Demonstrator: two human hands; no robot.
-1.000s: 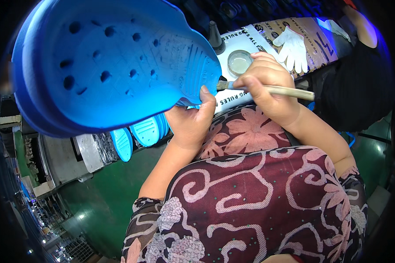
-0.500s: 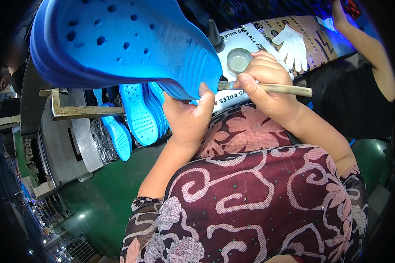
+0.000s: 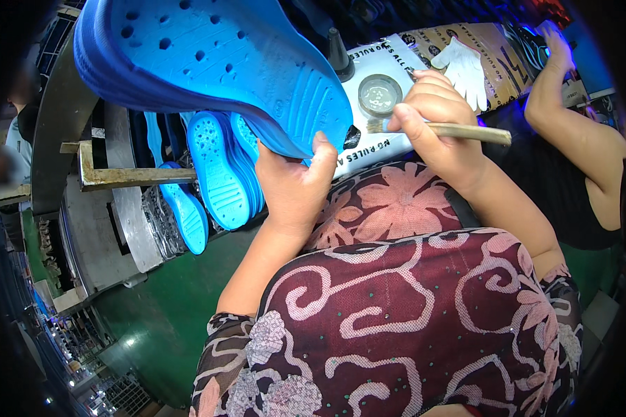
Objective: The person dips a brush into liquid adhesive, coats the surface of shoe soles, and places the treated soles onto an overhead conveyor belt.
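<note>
My left hand (image 3: 295,184) is closed round the heel end of a thick stack of blue shoe soles (image 3: 257,80), thumb on top. Round holes mark the top sole's broad end and grooves its heel. At the heel tip is a small dark patch (image 3: 352,137); whether it lies on the sole or behind it I cannot tell. My right hand (image 3: 442,128) pinches a brush (image 3: 469,132) with a pale wooden handle. Its bristles are just right of the heel tip, apart from it. Beyond the bristles stands a round cup (image 3: 380,95) of cloudy liquid.
More blue soles (image 3: 226,194) are stacked beside a metal bar (image 3: 139,178) on the left. A dark cone-shaped object (image 3: 338,55) stands behind the cup. A white glove (image 3: 460,73) lies on cardboard (image 3: 508,62). Another person's arm (image 3: 567,111) is at the right.
The brush has moved right, away from the heel tip, and the dark patch now shows. The stack has shifted slightly right. The other person's arm has moved lower.
</note>
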